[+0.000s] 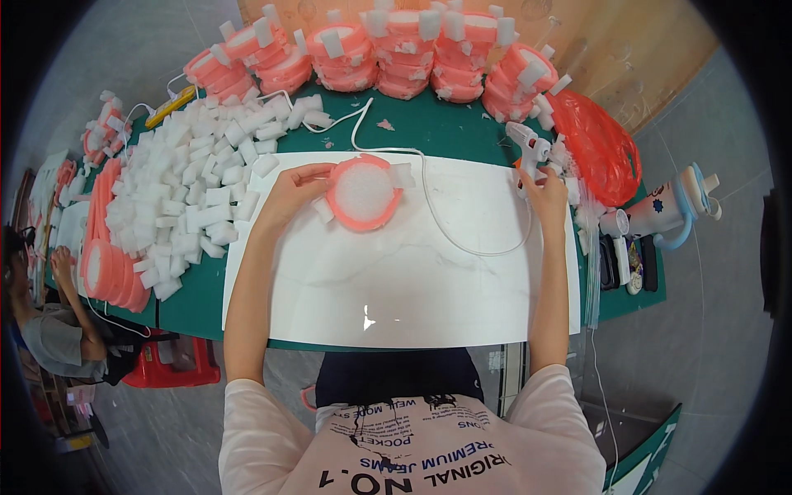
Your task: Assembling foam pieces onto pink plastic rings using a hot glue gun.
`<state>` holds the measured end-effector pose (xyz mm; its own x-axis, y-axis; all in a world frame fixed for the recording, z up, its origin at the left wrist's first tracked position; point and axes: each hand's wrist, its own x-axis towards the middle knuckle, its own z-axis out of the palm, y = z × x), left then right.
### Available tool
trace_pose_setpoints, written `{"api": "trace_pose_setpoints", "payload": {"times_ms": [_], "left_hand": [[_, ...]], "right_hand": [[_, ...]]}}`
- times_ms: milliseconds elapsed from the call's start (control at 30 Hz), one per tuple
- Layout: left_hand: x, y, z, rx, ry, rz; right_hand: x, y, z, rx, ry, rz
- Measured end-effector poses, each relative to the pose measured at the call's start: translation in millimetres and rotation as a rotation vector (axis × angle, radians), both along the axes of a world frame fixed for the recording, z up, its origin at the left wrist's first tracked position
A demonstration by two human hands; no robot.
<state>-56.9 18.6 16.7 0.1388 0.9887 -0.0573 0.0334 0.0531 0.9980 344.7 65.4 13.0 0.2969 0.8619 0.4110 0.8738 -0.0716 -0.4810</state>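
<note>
On the white board [396, 289] lies a round pink foam piece [363, 224] with a white fluffy middle. Small white foam blocks stick out from its edge, among them one at the right [402, 174] and one at the lower left [322, 209]. My left hand [299, 191] grips its upper left rim with the fingers closed. Over at the board's right edge, my right hand [546, 196] is wrapped round the handle of a white hot glue gun [528, 142], which points up and away from me. Its white cord [426, 194] loops across the board.
Loose white foam blocks [194, 177] pile up at the left. Stacks of finished-looking pink rings [404, 54] line the far edge of the green table [462, 132]. A red plastic bag [598, 148] and a tumbler [660, 206] stand right. Another person [62, 330] sits far left.
</note>
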Motion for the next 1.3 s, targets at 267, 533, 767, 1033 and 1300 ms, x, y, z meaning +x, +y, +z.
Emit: {"api": "trace_pose_setpoints", "payload": {"times_ms": [267,533,767,1033,1300], "left_hand": [[6.1,-5.0,8.4,-0.018,0.07,-0.048],[2.0,-2.9,8.3,0.018,-0.024,0.019],[-2.0,-3.5,11.5,0.051,0.019,0.065],[17.5,-9.7,14.0,0.439,0.106,0.153],[25.0,-15.4,17.9,0.535,0.281,0.15]], "right_hand": [[1.8,17.5,-19.6,0.003,0.237,0.171],[-38.0,-12.2,28.8,0.042,1.056,0.542],[-65.7,-45.9,46.8,-0.227,1.224,0.953],[-101.5,-72.2,42.1,-0.384,1.098,1.028],[-110.5,-75.3,38.7,-0.462,0.971,0.948]]}}
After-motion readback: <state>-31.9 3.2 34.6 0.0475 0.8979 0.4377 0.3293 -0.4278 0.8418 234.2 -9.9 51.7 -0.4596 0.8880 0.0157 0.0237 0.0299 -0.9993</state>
